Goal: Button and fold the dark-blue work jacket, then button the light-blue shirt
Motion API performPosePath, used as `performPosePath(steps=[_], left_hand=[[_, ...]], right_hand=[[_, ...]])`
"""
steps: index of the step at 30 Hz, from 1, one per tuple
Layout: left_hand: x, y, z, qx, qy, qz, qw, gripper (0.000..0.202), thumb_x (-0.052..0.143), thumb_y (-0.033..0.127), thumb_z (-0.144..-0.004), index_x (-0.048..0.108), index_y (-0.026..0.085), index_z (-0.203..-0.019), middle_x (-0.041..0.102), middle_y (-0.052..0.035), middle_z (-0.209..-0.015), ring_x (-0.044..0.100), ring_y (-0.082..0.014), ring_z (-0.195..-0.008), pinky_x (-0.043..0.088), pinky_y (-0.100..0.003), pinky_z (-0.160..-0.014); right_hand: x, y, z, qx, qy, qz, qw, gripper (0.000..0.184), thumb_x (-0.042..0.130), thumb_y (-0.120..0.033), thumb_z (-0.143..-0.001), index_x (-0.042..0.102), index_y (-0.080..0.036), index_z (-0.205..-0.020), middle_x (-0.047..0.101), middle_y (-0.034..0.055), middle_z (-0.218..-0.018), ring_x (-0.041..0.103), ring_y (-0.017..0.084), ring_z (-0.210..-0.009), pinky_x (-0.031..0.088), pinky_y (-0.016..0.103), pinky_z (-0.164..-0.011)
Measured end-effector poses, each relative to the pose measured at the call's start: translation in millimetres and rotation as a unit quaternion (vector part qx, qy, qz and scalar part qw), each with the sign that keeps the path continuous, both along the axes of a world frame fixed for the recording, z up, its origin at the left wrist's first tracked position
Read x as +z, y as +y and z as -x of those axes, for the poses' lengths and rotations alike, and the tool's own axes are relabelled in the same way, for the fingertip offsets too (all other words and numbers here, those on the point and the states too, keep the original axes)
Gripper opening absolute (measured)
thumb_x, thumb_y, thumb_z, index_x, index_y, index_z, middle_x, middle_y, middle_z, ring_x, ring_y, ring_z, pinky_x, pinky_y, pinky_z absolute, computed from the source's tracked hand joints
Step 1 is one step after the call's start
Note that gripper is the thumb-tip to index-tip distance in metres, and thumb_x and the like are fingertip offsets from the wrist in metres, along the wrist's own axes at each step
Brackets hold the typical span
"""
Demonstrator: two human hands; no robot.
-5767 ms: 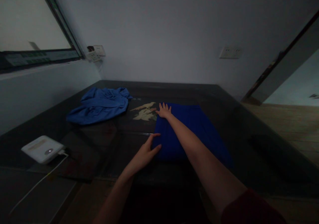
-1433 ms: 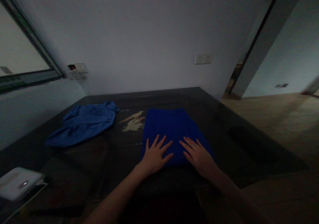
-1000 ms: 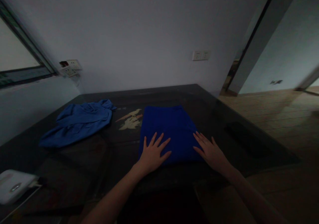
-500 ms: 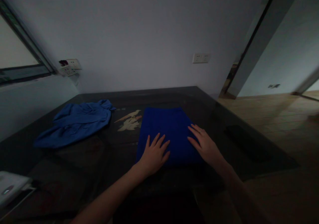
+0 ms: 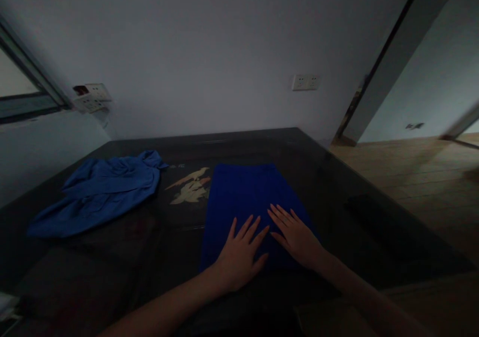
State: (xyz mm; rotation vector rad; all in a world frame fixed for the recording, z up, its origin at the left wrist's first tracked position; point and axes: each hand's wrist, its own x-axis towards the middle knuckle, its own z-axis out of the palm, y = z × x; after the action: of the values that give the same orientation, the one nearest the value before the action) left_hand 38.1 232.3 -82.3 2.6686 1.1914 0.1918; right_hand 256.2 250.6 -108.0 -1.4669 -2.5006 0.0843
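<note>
A dark blue folded cloth (image 5: 243,189) lies flat on the dark table (image 5: 179,150) in front of me, roughly rectangular. On its near left part my left hand (image 5: 241,254) rests palm down with the fingers spread. My right hand (image 5: 295,237) lies flat on the cloth's near right part, fingers stretched out and close together. The fingertips of both hands are a small distance apart. To the left, a lighter blue garment (image 5: 108,187) sits crumpled on the table, touched by neither hand.
A pale bird-and-flower picture (image 5: 190,186) marks the tabletop between the two cloths. At the right of the table lies a dark, flat object (image 5: 377,222). A white device (image 5: 7,304) shows at the lower left edge. Behind the table stands a wall with sockets (image 5: 306,82).
My right hand has moved inward from the cloth's right edge onto its surface, nearer my left hand. Both hands sit slightly lower in the picture. The view has shifted a little.
</note>
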Motion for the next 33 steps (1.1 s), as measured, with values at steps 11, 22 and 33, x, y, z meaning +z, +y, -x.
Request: performPosePath(steps=[11, 22, 33], left_hand=[[41.6, 32.2, 32.9, -0.049, -0.045, 0.143, 0.987, 0.061, 0.047, 0.042, -0.091, 0.023, 0.035, -0.146, 0.025, -0.0039, -0.153, 0.024, -0.0218, -0.14, 0.036, -0.047, -0.109], [-10.3, 122.9, 60.6, 0.11, 0.021, -0.07, 0.991, 0.053, 0.038, 0.044, -0.094, 0.034, 0.024, -0.143, 0.025, -0.0115, -0.153, 0.018, -0.0303, -0.141, 0.027, -0.053, -0.111], [-23.9, 120.3, 63.8, 0.117, -0.005, -0.056, 0.992, 0.055, 0.032, 0.051, -0.094, 0.028, 0.031, -0.145, 0.015, -0.008, -0.156, 0.013, -0.0321, -0.142, 0.028, -0.054, -0.109]], right_hand=[[-9.3, 32.3, -58.5, -0.191, 0.01, -0.022, 0.981, 0.07, 0.024, -0.064, -0.09, 0.045, -0.016, -0.138, 0.043, 0.015, -0.142, 0.035, 0.031, -0.134, 0.026, 0.058, -0.109], [9.3, 109.7, -0.1, -0.094, 0.055, 0.024, 0.994, 0.074, 0.026, -0.062, -0.092, 0.032, -0.011, -0.144, 0.028, 0.0169, -0.15, 0.02, 0.026, -0.14, 0.022, 0.048, -0.114], [-8.8, 116.3, -6.3, -0.084, 0.018, 0.017, 0.996, 0.069, 0.024, -0.061, -0.093, 0.027, -0.018, -0.147, 0.028, 0.0124, -0.151, 0.02, 0.024, -0.14, 0.019, 0.049, -0.114]])
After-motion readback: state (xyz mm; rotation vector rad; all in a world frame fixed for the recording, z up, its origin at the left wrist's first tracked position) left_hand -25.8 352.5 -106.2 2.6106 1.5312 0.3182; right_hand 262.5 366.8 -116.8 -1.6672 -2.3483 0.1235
